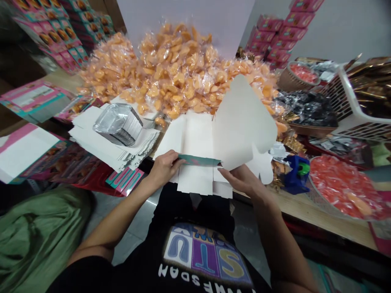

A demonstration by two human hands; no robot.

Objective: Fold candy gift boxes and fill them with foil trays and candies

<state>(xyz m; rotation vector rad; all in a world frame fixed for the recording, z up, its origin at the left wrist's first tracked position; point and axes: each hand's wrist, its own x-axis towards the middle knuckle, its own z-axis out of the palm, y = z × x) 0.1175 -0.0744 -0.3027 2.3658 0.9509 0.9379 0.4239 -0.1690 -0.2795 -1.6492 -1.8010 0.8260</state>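
A white cardboard box blank [198,134] lies spread out in front of me at the table's edge, with a large flap [244,122] raised on its right. One panel is folded up and shows its teal printed side. My left hand [166,166] pinches the left end of that panel between thumb and fingers. At its right end is my right hand [240,177], fingers against the cardboard near the corner. To the left, a stack of foil trays [119,122] rests on a pile of flat white blanks [134,152].
Behind the blank rises a heap of orange items in clear wrappers [180,73]. Printed boxes [33,97] stand at left, more pink boxes [281,36] at back right. On the right are a blue tape dispenser [295,175], a basket of red packets [342,187] and a white crate [345,101].
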